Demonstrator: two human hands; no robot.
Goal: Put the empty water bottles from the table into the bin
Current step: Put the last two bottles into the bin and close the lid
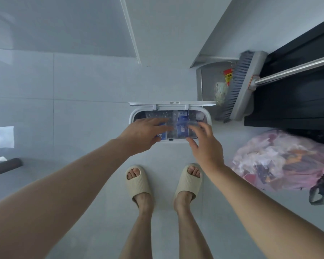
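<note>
A white bin (208,116) stands on the floor in front of my feet, its lid (171,104) flipped up at the back. Several clear empty water bottles with blue labels (181,126) lie packed in its opening. My left hand (144,133) reaches over the bin's left half, fingers stretched out flat on a bottle whose blue label (162,136) shows under the hand. My right hand (206,144) hovers over the bin's right half with fingers spread and relaxed, fingertips at a bottle. The table is out of view.
A grey dustpan (207,81) and a broom (241,85) lean beside the bin at the right, against a black cabinet (295,101). A full pink rubbish bag (281,159) lies on the floor at the right. My feet in beige slippers (138,182) stand just before the bin.
</note>
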